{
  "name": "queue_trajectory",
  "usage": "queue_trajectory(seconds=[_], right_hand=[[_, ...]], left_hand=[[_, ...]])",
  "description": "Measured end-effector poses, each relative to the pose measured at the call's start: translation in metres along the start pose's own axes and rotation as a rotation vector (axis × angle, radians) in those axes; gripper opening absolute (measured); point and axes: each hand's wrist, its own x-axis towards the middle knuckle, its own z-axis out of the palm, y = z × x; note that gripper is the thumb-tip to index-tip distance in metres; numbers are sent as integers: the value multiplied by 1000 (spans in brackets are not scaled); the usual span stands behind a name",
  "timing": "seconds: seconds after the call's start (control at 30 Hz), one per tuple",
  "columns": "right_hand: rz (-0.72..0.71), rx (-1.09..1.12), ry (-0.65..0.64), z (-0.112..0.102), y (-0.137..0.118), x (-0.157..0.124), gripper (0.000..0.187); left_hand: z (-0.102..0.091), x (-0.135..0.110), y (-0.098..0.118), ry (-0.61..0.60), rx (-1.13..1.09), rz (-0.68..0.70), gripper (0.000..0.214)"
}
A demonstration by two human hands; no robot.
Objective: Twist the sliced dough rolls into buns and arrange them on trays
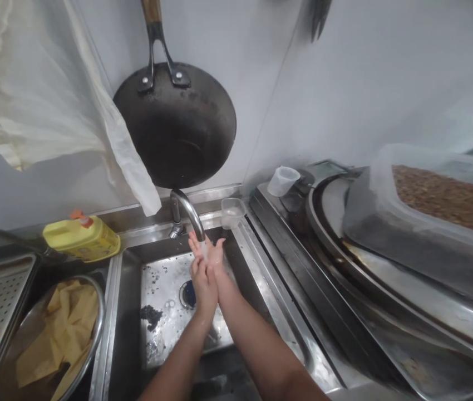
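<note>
Water runs from the curved metal tap [190,209] onto my right hand [215,255], which is turned palm up with its fingers and thumb spread. My left hand [203,285] lies against the side of that palm near the wrist, its fingers curled onto it. Both hands are over the stainless steel sink [165,278], and no object shows in either one. Below them, the dark round drain [187,294] is partly covered by my left hand. Dark bits [151,316] lie scattered on the wet sink floor.
A yellow jug [82,238] with an orange cap and a metal bowl [102,312] of yellowish cloths [63,328] stand left. A clear cup [232,213] sits on the sink's corner. A wok [178,128] and white cloth [48,100] hang above. Right, a plastic tub [420,206] holds brown grains.
</note>
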Motion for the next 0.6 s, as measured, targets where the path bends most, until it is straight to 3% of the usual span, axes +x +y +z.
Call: queue_trajectory(seconds=[0.13,0.33,0.47,0.6], right_hand=[[60,229,-140,2,8,-2,82],[-48,281,-119,8,4,6,71],[-14,234,-85,6,4,6,70],[27,216,-99,-1,8,1,66]], left_hand=[[-3,7,-3,97,180,3,19],[-2,-7,5,13,149,102,14],[-7,2,3,7,229,90,18],[-10,-2,3,-120,263,172,15]])
